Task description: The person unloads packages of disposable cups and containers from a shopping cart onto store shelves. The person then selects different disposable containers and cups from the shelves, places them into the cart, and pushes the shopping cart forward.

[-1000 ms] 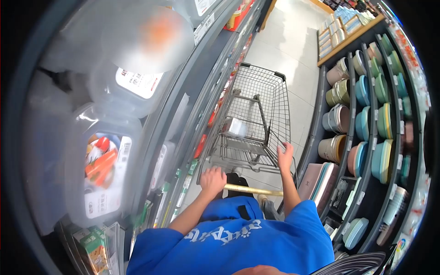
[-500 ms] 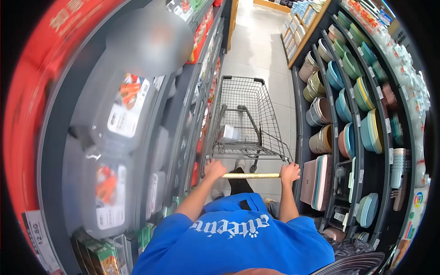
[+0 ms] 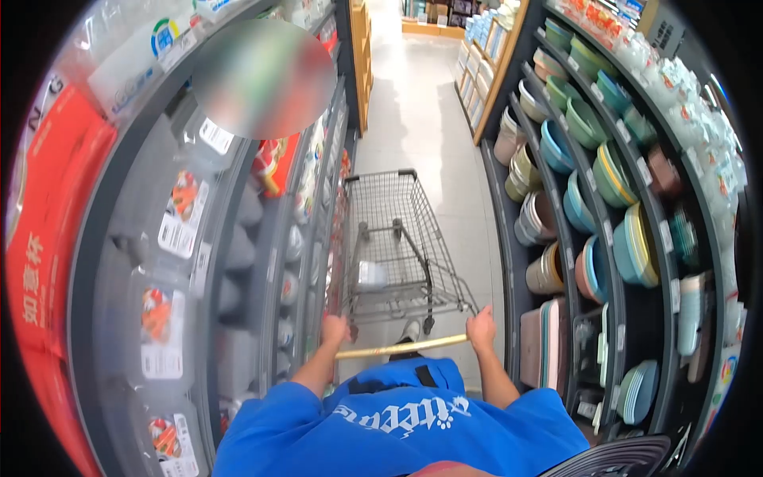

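A grey wire shopping cart (image 3: 425,238) stands before me in a shop aisle. My left hand (image 3: 335,329) is closed at the left end of its yellowish handle bar (image 3: 401,347). At the right end my right hand (image 3: 480,329) grips the same cart, fingers closed near the frame's corner. The bar slants slightly upward toward the right. Inside the basket, near the handle side, lies a small whitish clear package (image 3: 371,275); what it contains cannot be made out.
Close on the left, a dark shelf holds clear plastic containers (image 3: 163,326) with printed labels. Basins (image 3: 592,123), bins (image 3: 548,266) and boards (image 3: 542,342) fill the right shelf. Pale tiled floor (image 3: 417,111) runs ahead between the shelves, toward a wooden display rack (image 3: 481,87).
The cart and both hands now appear lower and farther left in view, and the handle has gone from level to slanted. Both hands keep their hold. The shelves have shifted in view.
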{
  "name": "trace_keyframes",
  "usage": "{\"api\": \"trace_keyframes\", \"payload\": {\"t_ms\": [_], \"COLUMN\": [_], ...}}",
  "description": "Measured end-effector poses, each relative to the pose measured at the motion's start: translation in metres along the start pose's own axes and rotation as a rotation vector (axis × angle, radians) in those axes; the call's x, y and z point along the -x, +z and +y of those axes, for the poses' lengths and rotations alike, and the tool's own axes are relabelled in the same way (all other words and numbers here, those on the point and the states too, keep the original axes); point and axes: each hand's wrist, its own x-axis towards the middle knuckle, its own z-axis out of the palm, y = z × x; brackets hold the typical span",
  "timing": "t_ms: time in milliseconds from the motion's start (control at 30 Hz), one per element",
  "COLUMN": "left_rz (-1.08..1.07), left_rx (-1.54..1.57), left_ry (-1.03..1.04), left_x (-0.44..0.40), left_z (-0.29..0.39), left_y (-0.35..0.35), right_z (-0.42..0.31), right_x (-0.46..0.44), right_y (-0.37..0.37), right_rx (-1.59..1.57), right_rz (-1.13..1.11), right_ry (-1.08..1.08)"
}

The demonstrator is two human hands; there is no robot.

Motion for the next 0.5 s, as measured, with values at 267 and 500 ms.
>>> {"api": "trace_keyframes", "payload": {"t_ms": [267, 500], "left_rz": [0.054, 0.095], "left_rx": [-0.097, -0.002], "left_ry": [-0.058, -0.112], "left_x": [-0.044, -0.081], "left_z": [0.020, 0.075], "left_y": [0.006, 0.002], "right_z": [-0.023, -0.060], "right_x": [-0.076, -0.146], "right_y": [0.002, -0.002], "right_rx": [0.041, -0.085], "right_rz": [-0.190, -0.179], "right_ry": [-0.056, -0.083]}}
